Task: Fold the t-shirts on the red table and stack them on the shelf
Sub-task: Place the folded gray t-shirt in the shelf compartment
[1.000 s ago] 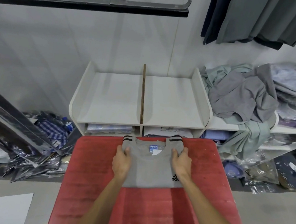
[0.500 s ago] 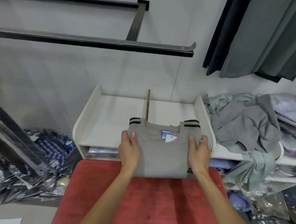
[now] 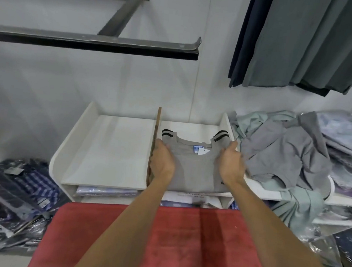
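Note:
A folded grey t-shirt [image 3: 195,170] with black-striped sleeve cuffs and a blue neck label lies in the right compartment of the white shelf [image 3: 108,148]. My left hand [image 3: 162,161] grips its left edge beside the wooden divider [image 3: 155,139]. My right hand [image 3: 230,163] grips its right edge near the shelf's right wall. The red table [image 3: 181,242] stretches below my forearms with no shirt on it.
A heap of unfolded grey and mint garments [image 3: 282,149] covers the shelf to the right. Bagged clothes [image 3: 24,184] lie on the floor at left. A black metal rail [image 3: 93,42] juts out overhead, and dark garments [image 3: 299,42] hang at top right.
Both hands lifted the folded grey t-shirt off the red table and carried it forward into the shelf's right compartment.

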